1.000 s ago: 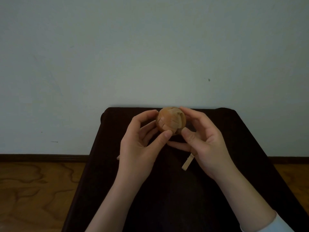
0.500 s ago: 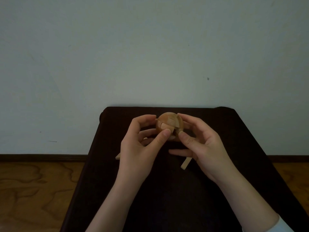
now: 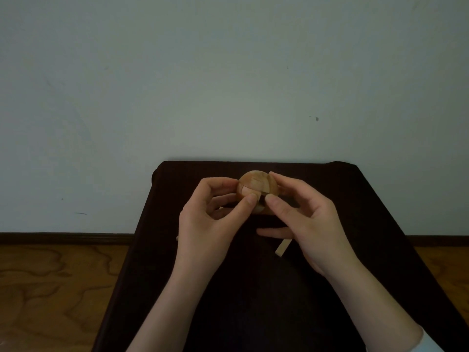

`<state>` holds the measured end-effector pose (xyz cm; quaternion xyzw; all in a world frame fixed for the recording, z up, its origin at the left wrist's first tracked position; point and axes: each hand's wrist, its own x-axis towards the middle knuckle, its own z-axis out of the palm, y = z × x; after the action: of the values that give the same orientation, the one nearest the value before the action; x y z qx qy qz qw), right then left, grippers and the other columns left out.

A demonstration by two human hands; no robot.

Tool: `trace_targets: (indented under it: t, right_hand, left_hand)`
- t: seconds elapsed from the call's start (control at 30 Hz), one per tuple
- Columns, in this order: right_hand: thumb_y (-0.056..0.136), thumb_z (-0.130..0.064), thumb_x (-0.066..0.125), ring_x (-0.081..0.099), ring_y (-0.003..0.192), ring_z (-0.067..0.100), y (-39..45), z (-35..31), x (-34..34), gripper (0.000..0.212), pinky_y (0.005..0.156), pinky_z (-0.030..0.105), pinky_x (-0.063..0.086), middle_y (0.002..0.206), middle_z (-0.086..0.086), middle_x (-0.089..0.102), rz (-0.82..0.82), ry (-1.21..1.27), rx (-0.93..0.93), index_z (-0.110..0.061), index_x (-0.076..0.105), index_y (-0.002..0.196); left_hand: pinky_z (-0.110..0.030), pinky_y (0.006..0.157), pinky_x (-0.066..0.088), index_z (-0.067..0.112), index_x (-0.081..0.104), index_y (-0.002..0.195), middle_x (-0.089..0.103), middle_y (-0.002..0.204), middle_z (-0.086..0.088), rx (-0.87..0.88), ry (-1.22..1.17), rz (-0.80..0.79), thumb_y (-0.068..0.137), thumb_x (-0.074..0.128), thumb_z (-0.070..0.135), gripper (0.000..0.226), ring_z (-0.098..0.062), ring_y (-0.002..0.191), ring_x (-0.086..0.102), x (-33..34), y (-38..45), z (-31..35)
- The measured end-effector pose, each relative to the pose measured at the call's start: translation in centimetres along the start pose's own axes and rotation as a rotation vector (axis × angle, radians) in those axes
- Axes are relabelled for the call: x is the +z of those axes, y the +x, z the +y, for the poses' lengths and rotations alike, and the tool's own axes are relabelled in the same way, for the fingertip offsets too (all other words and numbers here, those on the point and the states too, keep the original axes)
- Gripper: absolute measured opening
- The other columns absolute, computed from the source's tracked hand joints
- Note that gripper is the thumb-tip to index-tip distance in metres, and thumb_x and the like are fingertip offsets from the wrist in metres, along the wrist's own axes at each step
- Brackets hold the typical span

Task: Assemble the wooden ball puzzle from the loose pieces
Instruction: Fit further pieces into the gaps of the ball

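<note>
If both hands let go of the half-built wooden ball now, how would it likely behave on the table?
The wooden ball is round, so it would probably roll on the dark table. Open seams show between its pieces, so it may come apart. The left hand and right hand pinch it with fingertips only, suggesting it is light.

1. This looks like a room in a home, though nothing settles it firmly.
2. A plain, pale painted wall [image 3: 228, 80] fills most of the view, with a few small marks and scuffs on it.
3. A dark wooden skirting board [image 3: 63, 237] runs along its foot.
4. The floor [image 3: 50, 295] is brown wood with a bold, wavy grain.
5. A small dark surface [image 3: 380, 224] with rounded far corners stands against the wall.
6. The light is dim and even.
</note>
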<state>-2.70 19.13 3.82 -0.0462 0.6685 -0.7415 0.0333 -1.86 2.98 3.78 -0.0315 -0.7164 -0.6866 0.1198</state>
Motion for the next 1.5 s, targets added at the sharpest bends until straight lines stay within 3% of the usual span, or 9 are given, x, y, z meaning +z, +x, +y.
trace_targets:
  t: [0.23,0.43,0.73,0.87,1.0,1.17,1.5]
  right_hand:
    - [0.077,-0.016,0.068,0.073,0.097,0.014,0.0,-0.2,0.1,0.047,0.065,0.038,0.062,0.113,0.0,0.067,-0.006,-0.033,-0.016,-0.021,0.062,0.123]
    - [0.083,-0.002,0.067,0.073,0.095,0.015,0.1,0.2,0.1,0.041,0.068,0.034,0.062,0.11,0.002,0.067,0.01,-0.074,-0.065,-0.022,0.063,0.119]
    - [0.086,-0.002,0.065,0.073,0.096,0.015,0.2,0.8,0.4,0.042,0.07,0.033,0.062,0.116,0.004,0.064,0.016,-0.157,-0.1,-0.023,0.061,0.123]
    - [0.082,-0.015,0.066,0.073,0.094,0.013,0.1,0.4,0.0,0.041,0.069,0.034,0.062,0.113,0.001,0.066,0.035,-0.13,-0.044,-0.027,0.063,0.121]
    - [0.079,-0.015,0.068,0.073,0.095,0.013,-0.2,0.1,-0.7,0.052,0.072,0.035,0.062,0.113,-0.001,0.065,-0.022,-0.126,0.022,-0.026,0.06,0.129]
    - [0.087,0.0,0.063,0.074,0.094,0.017,-0.4,0.1,-1.4,0.048,0.07,0.035,0.062,0.11,0.002,0.065,-0.026,-0.128,0.046,-0.023,0.059,0.129]
    - [0.08,-0.02,0.07,0.075,0.09,0.026,-0.8,0.6,-1.8,0.036,0.069,0.039,0.061,0.099,0.011,0.076,0.011,0.159,0.315,-0.016,0.065,0.115]
  left_hand:
    - [-0.014,0.073,0.054,0.016,0.065,0.098,0.073,0.095,0.009,0.01,0.008,-0.003,0.076,0.076,0.018,0.025,-0.004,0.091,0.07,0.2,-0.1,0.0]
    - [-0.012,0.073,0.053,0.011,0.066,0.097,0.073,0.096,0.01,-0.014,-0.052,-0.027,0.077,0.076,0.006,0.023,-0.003,0.089,0.071,0.3,-0.1,-0.1]
    - [-0.015,0.07,0.055,0.011,0.068,0.095,0.075,0.09,0.004,-0.049,-0.033,0.02,0.071,0.079,0.012,0.026,-0.006,0.086,0.073,0.1,-0.1,-0.6]
    - [-0.012,0.065,0.053,0.016,0.067,0.092,0.074,0.089,0.011,-0.072,0.003,0.001,0.069,0.075,0.03,0.027,-0.003,0.08,0.072,0.2,0.1,-0.4]
    - [-0.013,0.064,0.053,0.017,0.066,0.094,0.073,0.09,0.002,-0.088,0.054,-0.039,0.068,0.07,0.034,0.031,-0.007,0.082,0.071,-0.1,0.4,-0.6]
    - [-0.012,0.07,0.053,0.021,0.067,0.1,0.073,0.097,0.006,-0.101,0.054,-0.1,0.07,0.069,0.03,0.03,-0.003,0.088,0.07,0.2,0.3,-0.9]
    - [-0.015,0.076,0.054,0.02,0.067,0.113,0.074,0.102,0.011,-0.131,0.025,-0.174,0.08,0.063,0.027,0.034,-0.005,0.094,0.07,0.4,0.3,-1.6]
